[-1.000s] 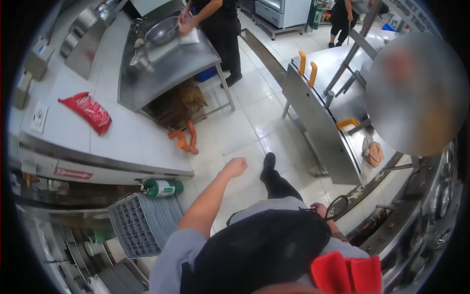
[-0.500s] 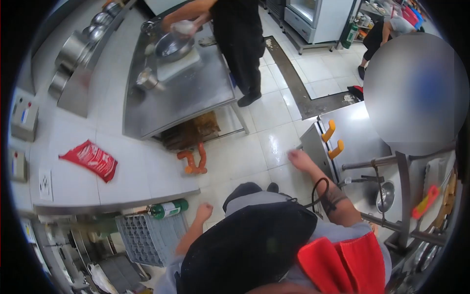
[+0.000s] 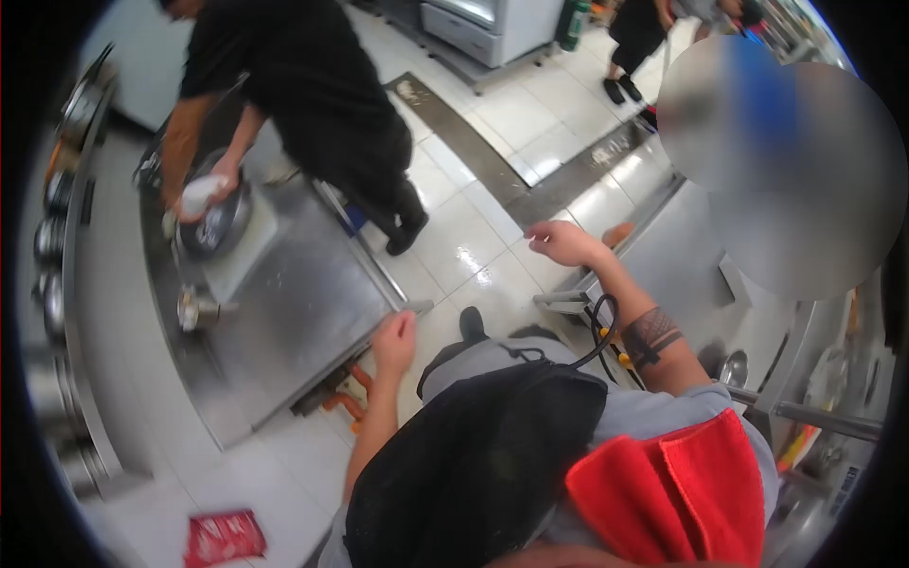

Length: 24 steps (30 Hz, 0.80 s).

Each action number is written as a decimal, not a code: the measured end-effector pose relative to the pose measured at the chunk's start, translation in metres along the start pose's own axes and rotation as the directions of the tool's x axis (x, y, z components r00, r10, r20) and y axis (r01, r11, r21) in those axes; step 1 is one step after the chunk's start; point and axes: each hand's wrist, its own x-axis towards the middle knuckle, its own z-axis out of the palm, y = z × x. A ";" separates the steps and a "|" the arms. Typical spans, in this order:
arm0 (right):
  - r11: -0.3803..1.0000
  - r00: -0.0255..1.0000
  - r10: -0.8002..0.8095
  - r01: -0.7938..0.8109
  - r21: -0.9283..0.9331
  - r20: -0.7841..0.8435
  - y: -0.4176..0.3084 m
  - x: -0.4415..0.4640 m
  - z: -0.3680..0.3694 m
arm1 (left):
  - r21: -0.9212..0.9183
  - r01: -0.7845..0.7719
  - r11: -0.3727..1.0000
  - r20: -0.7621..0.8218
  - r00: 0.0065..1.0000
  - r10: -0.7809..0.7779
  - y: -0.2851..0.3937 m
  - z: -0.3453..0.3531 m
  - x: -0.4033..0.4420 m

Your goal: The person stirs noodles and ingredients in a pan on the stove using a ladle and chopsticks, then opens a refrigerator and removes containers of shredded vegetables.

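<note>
My left hand (image 3: 394,343), its fingers curled in, hangs beside the near corner of the steel table (image 3: 294,350). Nothing shows in it, and I cannot tell whether it touches the table. My right hand (image 3: 565,243) is held out over the tiled floor (image 3: 473,246), fingers loosely stretched and holding nothing visible. It is close to the edge of the steel counter (image 3: 677,251) on the right. A red cloth (image 3: 672,488) lies over my shoulder, and a black apron (image 3: 473,464) covers my front.
A co-worker in black (image 3: 303,95) holds something white over a metal bowl (image 3: 216,222) at the table. A metal cup (image 3: 197,310) stands there too. A red packet (image 3: 224,538) lies lower left. Another person (image 3: 639,38) stands far back, near a dark floor channel (image 3: 454,128).
I have moved forward, and my view has turned. The steel table and co-worker are now nearer. My left hand has come up to the table's corner; my right fingers are more stretched.
</note>
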 end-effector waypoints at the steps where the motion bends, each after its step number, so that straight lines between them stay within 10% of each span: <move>1: 0.996 0.997 0.073 -0.071 0.054 -0.020 0.005 -0.004 -0.015 | -0.035 -0.079 0.996 0.064 0.995 0.081 0.008 -0.005 0.052; 11: 0.890 0.901 0.411 -0.362 0.278 -0.141 0.117 0.043 -0.100 | -0.038 -0.406 0.913 0.374 0.842 0.389 0.074 0.071 0.356; 19: 0.962 0.992 0.116 -0.101 0.253 -0.047 0.114 0.239 -0.142 | 0.110 -0.224 0.968 0.911 0.412 -0.008 0.075 0.127 0.414; 24: 0.990 0.986 -0.056 0.034 0.137 0.155 0.083 0.354 -0.191 | 0.184 -0.040 0.982 0.826 0.547 -0.132 0.078 0.151 0.508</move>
